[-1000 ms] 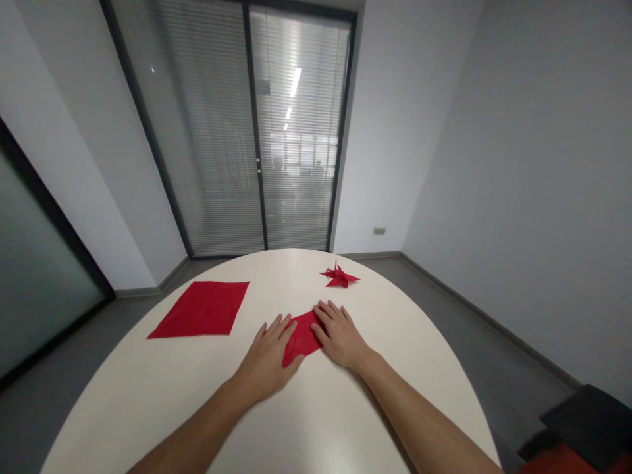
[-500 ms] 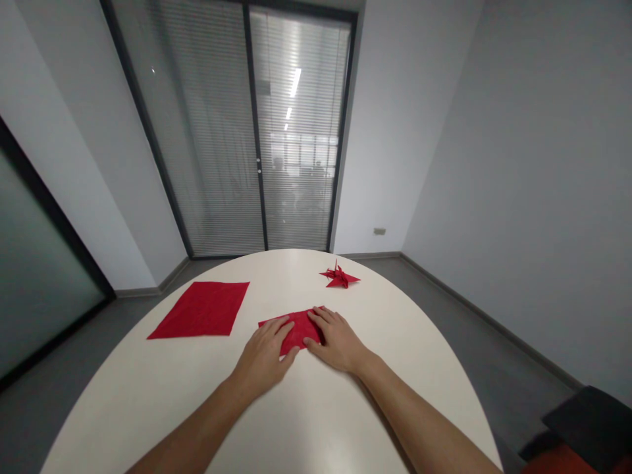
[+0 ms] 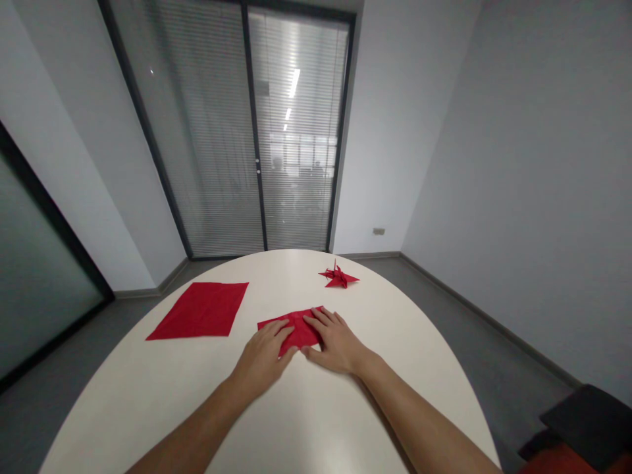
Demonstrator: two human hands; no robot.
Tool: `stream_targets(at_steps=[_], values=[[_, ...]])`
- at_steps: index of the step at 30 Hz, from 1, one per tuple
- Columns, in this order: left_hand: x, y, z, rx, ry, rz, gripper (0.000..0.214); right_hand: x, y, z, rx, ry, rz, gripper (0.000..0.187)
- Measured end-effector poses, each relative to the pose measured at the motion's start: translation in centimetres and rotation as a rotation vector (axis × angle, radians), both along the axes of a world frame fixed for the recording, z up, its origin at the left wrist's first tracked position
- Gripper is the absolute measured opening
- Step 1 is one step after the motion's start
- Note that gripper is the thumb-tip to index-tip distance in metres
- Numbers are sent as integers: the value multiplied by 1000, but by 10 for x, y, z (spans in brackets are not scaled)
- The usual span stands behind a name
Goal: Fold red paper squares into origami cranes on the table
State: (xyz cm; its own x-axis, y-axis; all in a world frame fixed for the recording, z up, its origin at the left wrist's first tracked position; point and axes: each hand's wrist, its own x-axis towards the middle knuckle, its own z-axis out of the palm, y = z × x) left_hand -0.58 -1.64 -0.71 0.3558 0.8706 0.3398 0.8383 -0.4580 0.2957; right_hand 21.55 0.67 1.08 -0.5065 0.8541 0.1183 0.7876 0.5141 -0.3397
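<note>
A folded sheet of red paper [image 3: 302, 329] lies flat on the white table, partly covered by both hands. My left hand [image 3: 266, 355] rests on its left part, fingers stretched out and the thumb near the lower edge. On the right part, my right hand [image 3: 334, 339] lies with its fingers spread and pointing to the upper left. Its thumb is by the lower edge, close to my left thumb. Neither hand grips the paper; both press on it from above. Parts of the paper under the palms are hidden.
An unfolded red paper sheet [image 3: 202, 309] lies to the left on the round white table [image 3: 276, 421]. Folded red paper cranes [image 3: 340, 276] sit near the far edge, their number unclear. A dark chair [image 3: 590, 421] stands at the lower right.
The fingers of my right hand have slid slightly left across the folded paper. My left hand has hardly moved, and the paper stays in place.
</note>
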Motion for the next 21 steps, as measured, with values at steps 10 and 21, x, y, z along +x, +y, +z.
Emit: stream_targets(at_steps=[10, 21], values=[[-1, 0, 1, 6, -21, -11, 43, 1, 0, -1, 25, 19, 0, 65], [1, 0, 6, -7, -37, 22, 36, 0, -2, 1, 11, 3, 4, 79]])
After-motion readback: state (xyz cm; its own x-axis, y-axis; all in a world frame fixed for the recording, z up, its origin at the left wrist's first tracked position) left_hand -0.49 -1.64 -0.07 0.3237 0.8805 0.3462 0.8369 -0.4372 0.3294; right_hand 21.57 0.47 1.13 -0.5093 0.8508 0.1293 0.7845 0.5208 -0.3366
